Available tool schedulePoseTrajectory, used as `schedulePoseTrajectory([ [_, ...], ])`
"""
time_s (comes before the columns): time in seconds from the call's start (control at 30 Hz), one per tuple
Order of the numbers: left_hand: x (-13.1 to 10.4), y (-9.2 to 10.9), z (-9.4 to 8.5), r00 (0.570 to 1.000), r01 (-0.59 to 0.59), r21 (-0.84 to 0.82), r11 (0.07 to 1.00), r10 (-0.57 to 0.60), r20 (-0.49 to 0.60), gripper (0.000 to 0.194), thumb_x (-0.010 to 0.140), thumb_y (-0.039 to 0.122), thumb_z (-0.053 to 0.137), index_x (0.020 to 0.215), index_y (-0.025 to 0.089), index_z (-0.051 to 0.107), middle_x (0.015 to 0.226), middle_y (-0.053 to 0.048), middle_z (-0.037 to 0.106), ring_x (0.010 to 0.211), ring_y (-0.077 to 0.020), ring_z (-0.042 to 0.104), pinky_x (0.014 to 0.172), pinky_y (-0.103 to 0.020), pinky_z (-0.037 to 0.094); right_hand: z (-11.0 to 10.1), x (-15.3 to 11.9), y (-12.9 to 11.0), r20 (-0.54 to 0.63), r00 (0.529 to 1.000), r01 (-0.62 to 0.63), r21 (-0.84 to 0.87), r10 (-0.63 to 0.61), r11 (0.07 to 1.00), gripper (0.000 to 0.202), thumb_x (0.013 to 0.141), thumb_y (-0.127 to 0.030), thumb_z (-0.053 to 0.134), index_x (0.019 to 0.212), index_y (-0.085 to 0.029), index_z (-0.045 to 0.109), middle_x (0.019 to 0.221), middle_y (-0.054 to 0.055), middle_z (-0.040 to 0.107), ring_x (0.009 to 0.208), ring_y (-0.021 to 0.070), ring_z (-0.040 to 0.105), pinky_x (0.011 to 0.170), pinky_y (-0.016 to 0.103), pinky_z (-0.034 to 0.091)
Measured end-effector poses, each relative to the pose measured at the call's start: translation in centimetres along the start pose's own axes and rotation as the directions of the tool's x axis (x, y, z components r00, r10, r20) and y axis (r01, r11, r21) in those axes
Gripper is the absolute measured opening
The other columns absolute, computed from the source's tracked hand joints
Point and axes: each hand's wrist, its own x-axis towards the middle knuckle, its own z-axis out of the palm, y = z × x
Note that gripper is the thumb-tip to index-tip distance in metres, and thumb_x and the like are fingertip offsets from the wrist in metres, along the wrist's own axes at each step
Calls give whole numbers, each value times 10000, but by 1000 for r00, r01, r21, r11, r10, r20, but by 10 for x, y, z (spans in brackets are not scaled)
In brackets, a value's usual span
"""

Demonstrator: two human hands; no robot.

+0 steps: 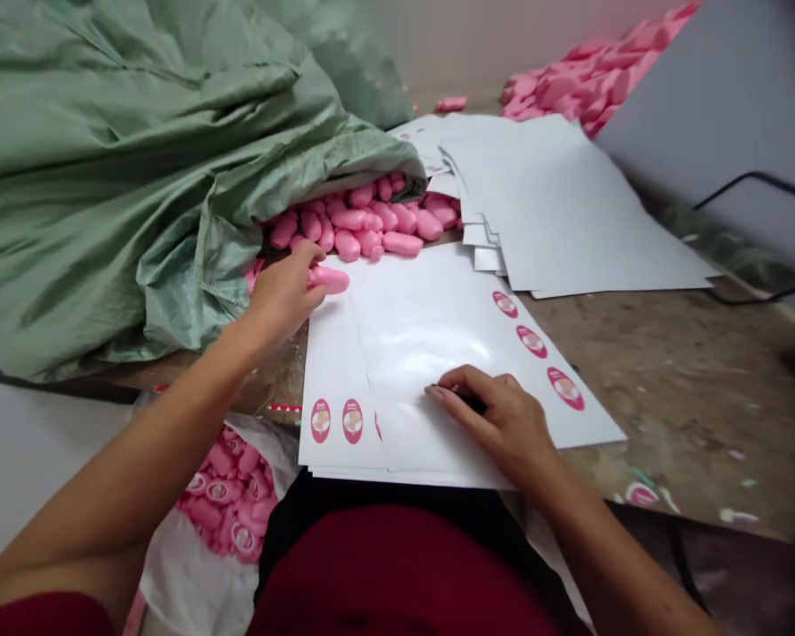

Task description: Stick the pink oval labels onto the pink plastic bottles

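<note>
My left hand (290,287) is closed around a small pink bottle (329,280) at the mouth of the green sack. Its rounded end points right, over the far left corner of the white label sheets (430,291). My right hand (500,411) rests on the sheets with thumb and forefinger pinched together. Something small and dark (467,397) shows within its fingers, too hidden to name. Oval pink-and-white labels (565,389) remain along the right edge of the top sheet, and more labels (352,421) show at the lower left.
Loose pink bottles (401,244) spill from the green sack (192,159). A stack of white sheets (556,203) lies at the back right of the worktable (669,371). Below left, a white bag (192,570) holds labelled pink bottles. Another pink heap (570,84) rises behind.
</note>
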Motion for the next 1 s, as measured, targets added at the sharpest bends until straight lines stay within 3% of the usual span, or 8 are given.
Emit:
schedulePoseTrajectory([
  [0.07,-24,-2,-4,997,66,-354,933,-78,-17,403,783,269,681,1157,196,551,1105,-48,669,980,-206,628,863,-330,497,-3,1,0,11,1000,-2,-18,2,1000,226,873,-481,610,823,-273,684,693,28,698,681,232,581,631,341,406],
  [0.1,-35,-2,-4,990,116,-574,811,-140,2,396,750,277,716,1104,200,558,1064,-29,669,941,-182,626,818,-296,504,-4,2,-1,23,1000,0,-34,0,999,222,875,-476,609,820,-274,681,678,25,695,669,230,586,621,335,395],
  [0.17,-54,0,1,958,222,-886,408,-262,119,356,718,273,751,1019,212,571,1005,0,660,893,-148,622,762,-255,508,-7,2,-5,40,999,14,-68,-11,998,202,889,-449,594,826,-273,674,658,15,693,635,221,597,602,324,372],
  [0.27,-74,10,14,881,322,-942,-97,-333,335,226,792,269,704,972,219,576,954,9,658,888,-148,656,787,-288,548,-7,0,-19,41,997,73,-102,-69,992,168,911,-377,551,866,-262,666,641,-2,686,580,195,589,592,311,357],
  [0.37,-85,22,27,835,346,-876,-335,-315,450,130,900,277,622,981,207,547,947,-30,693,921,-187,703,818,-346,573,5,-5,-39,68,983,180,-118,-172,977,156,919,-327,532,903,-249,667,639,-10,685,557,182,564,599,304,358],
  [0.53,-92,31,47,812,392,-861,-323,-318,489,267,915,145,602,1159,218,520,817,-24,698,896,-181,720,910,-363,542,29,-7,-56,125,955,289,-160,-271,944,127,924,-269,532,901,-227,650,663,-15,710,533,163,515,629,304,332],
  [0.67,-93,31,54,805,403,-847,-347,-305,509,471,883,54,603,1310,220,492,913,-45,723,973,-175,713,1020,-368,487,36,-4,-55,95,946,324,-187,-311,928,136,939,-256,529,889,-210,647,659,-22,713,499,145,489,666,312,312],
  [1.0,-92,28,55,799,410,-824,-391,-283,531,470,867,54,629,1310,186,542,961,-70,739,1051,-185,685,1046,-360,469,42,-3,-59,44,910,402,-340,-413,850,173,940,-215,537,816,-176,650,641,1,718,459,137,391,661,324,255],
])
